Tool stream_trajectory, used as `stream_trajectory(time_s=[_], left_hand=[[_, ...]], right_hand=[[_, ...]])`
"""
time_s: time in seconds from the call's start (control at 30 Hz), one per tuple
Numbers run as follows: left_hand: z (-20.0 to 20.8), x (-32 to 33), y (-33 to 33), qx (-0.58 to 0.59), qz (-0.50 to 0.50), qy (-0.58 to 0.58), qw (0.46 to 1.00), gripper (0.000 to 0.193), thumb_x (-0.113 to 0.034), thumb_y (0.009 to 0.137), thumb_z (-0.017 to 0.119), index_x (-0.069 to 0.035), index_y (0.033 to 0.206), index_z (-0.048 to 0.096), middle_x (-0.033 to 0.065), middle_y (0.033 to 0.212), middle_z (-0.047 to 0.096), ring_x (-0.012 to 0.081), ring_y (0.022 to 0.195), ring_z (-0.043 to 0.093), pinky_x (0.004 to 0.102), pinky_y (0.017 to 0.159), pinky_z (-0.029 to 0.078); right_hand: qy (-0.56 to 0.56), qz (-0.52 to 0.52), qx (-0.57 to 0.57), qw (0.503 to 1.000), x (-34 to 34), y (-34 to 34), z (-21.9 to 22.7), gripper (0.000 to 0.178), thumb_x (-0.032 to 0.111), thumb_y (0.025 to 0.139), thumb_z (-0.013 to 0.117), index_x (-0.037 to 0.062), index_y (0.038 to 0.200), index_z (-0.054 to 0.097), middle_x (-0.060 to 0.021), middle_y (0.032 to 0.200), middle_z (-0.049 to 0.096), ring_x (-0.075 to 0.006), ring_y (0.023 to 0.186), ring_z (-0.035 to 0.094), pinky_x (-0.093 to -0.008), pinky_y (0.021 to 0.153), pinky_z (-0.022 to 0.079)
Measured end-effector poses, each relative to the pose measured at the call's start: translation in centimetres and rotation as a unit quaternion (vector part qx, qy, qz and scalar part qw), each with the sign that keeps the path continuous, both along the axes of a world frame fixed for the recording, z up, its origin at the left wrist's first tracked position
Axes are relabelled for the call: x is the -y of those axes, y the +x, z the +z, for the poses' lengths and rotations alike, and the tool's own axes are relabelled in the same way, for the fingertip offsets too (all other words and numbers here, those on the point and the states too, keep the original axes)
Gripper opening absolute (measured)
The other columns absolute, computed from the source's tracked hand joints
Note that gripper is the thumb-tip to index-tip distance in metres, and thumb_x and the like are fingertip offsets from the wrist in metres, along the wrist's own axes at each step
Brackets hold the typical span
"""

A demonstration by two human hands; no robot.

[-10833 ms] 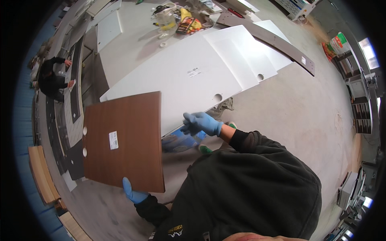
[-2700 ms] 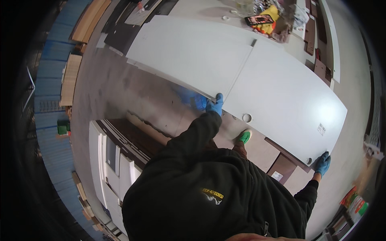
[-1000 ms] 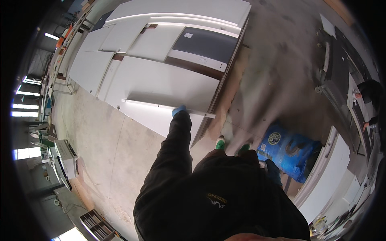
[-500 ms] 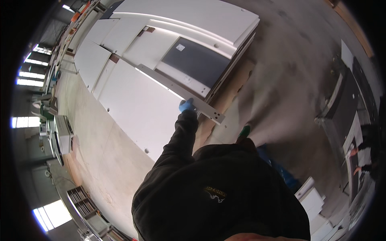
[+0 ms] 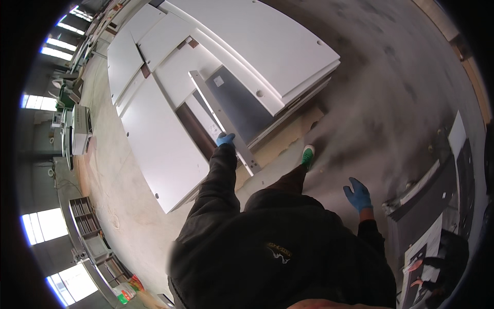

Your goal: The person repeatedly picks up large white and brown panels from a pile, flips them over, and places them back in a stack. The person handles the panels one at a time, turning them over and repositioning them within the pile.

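Note:
My left hand (image 5: 225,139), in a blue glove, grips the edge of a long narrow white strip panel (image 5: 218,118) that lies across a stack of boards. Under the strip lie a grey panel (image 5: 242,105) and a large white panel (image 5: 257,44). A long white board (image 5: 159,149) lies flat on the floor to the left of the hand. My right hand (image 5: 357,194), also in a blue glove, hangs free above the concrete floor with its fingers spread and holds nothing. My green shoe (image 5: 307,153) stands beside the stack.
More white boards (image 5: 126,54) lie at the far left of the stack. Brown cardboard (image 5: 278,147) pokes out under the stack. Dark and white panels (image 5: 437,206) lean at the right. Metal racks (image 5: 87,226) and machines (image 5: 77,129) stand along the left wall.
The view has swung over the stack. My left hand stays on the narrow strip's edge, and my right hand has come into sight, open over the floor.

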State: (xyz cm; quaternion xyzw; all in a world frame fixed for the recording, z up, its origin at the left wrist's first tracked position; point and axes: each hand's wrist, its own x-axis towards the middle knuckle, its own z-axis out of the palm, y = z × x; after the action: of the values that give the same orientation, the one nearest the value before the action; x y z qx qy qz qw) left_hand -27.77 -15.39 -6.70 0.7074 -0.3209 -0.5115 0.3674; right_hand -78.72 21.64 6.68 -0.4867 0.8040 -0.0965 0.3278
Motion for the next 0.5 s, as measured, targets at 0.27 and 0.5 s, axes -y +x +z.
stream_trajectory(time_s=[0.27, 0.5], left_hand=[[-4.7, 6.4, -2.2, 0.199, 0.051, 0.109, 0.973, 0.039, -0.015, 0.088, 0.077, -0.004, 0.125, 0.069, 0.0134, 0.106, 0.075, 0.0282, 0.092, 0.071, 0.0364, 0.078, 0.056], [0.9, 11.5, -8.8, 0.27, 0.194, 0.167, 0.928, 0.065, -0.038, 0.092, 0.066, 0.004, 0.141, 0.054, 0.029, 0.144, 0.056, 0.0407, 0.136, 0.053, 0.0457, 0.113, 0.044]], right_hand=[[0.144, -0.013, 0.006, 0.99, 7.1, -16.4, -1.1, 0.061, 0.043, 0.095, 0.064, 0.0018, 0.14, 0.059, -0.0228, 0.142, 0.06, -0.0362, 0.131, 0.058, -0.0425, 0.111, 0.045], [0.274, -0.05, 0.053, 0.959, 6.9, -31.6, -5.3, 0.072, 0.054, 0.095, 0.062, 0.0012, 0.143, 0.056, -0.0227, 0.147, 0.056, -0.0369, 0.137, 0.052, -0.0436, 0.115, 0.04]])
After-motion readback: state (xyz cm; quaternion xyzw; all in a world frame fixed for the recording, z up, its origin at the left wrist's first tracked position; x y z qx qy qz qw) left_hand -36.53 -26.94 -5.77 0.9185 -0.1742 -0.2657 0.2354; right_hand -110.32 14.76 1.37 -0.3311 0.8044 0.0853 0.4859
